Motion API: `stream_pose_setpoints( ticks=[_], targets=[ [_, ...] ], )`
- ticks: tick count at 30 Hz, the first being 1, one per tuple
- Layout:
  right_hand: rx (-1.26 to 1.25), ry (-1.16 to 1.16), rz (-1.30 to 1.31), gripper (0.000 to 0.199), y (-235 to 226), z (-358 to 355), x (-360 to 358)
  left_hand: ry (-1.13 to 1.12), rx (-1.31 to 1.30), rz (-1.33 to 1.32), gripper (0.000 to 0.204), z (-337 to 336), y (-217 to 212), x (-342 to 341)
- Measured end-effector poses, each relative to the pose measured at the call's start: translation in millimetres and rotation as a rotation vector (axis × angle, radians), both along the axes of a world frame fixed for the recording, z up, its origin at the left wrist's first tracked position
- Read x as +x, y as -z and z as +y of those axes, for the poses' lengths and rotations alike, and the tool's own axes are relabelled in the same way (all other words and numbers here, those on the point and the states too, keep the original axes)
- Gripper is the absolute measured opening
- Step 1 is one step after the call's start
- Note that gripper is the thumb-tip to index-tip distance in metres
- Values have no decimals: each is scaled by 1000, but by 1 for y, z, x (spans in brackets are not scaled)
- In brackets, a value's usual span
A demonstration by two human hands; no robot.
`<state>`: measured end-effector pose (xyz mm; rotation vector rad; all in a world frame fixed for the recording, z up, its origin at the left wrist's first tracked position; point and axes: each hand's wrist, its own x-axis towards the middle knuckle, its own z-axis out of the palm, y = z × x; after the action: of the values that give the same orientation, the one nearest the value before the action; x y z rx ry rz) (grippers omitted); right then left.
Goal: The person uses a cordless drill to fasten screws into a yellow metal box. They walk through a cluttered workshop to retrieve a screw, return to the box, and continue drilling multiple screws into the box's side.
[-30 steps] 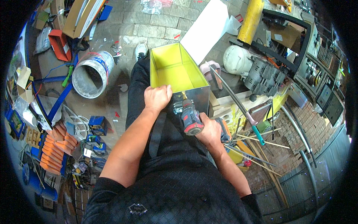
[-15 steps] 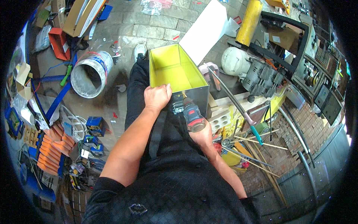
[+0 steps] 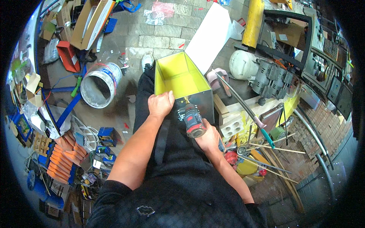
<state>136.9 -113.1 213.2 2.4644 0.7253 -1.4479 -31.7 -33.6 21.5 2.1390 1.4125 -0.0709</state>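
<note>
An open box (image 3: 203, 103) with dark outer walls and a bright yellow inside tilts up in front of my legs. My left hand (image 3: 161, 104) is closed over its near rim, left of the middle. With my right hand (image 3: 209, 137) I grip a grey and red cordless drill (image 3: 194, 121) by its handle, which my fingers largely hide. The drill's gold-coloured tip points at the box's near wall just under the rim; whether it touches cannot be made out. A small metal fitting (image 3: 181, 112) shows beside the drill, on or close to that wall.
A white bucket (image 3: 114, 78) lies on its side at the left, near a red tray (image 3: 67, 57). To the right are a compressor (image 3: 268, 79), a long metal pole (image 3: 243, 104) and wooden strips. A white sheet (image 3: 211, 34) lies beyond the box.
The whole view has shifted, with surroundings appearing farther right and lower. Against the box, the drill's body has swung slightly left. My left hand keeps its hold on the rim.
</note>
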Motion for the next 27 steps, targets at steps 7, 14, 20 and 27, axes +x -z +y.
stream_pose_setpoints(
  ticks=[7,14,20,27],
  targets=[
    [114,-27,40,41,8,-3,2,4,1,62,45,4,5,-6],
    [150,27,11,42,20,-11,-1,-22,-248,55,47,31,-7,0],
    [102,41,18,48,15,16,-7,49,-293,-105,29,66,-43,2],
    [102,90,5,39,15,14,-9,-305,-850,-165,56,49,-104,8]
  ],
)
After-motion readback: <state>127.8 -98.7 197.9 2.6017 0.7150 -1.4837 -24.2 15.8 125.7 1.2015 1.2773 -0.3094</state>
